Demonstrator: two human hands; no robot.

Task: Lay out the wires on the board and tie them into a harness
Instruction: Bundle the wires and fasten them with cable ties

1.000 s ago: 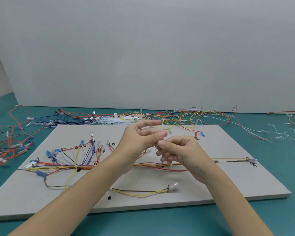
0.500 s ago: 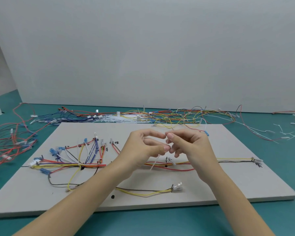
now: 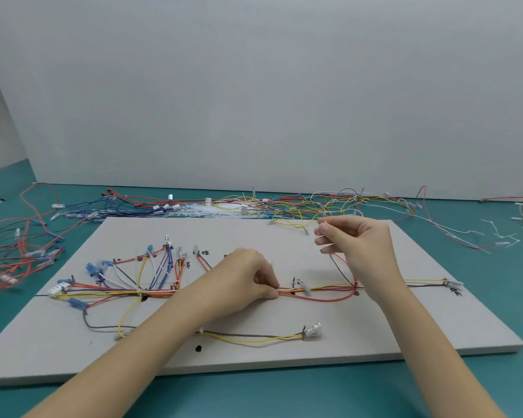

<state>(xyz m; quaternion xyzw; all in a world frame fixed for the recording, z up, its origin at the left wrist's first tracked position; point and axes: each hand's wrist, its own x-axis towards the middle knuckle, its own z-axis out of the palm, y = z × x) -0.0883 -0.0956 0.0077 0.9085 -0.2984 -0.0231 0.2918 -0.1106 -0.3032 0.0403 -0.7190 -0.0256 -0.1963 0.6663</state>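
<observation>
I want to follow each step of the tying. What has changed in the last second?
The left hand went down to the board and now pinches the wire bundle. The right hand drew apart, up and right, holding a thin white cable tie. The laid-out wires and the loose wires behind the board stayed.

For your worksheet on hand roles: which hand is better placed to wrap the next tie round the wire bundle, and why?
The right hand. It is raised above the board and seems to pinch a thin white cable tie, though it is too small to be sure. The left hand is occupied pinching the wire bundle.
</observation>
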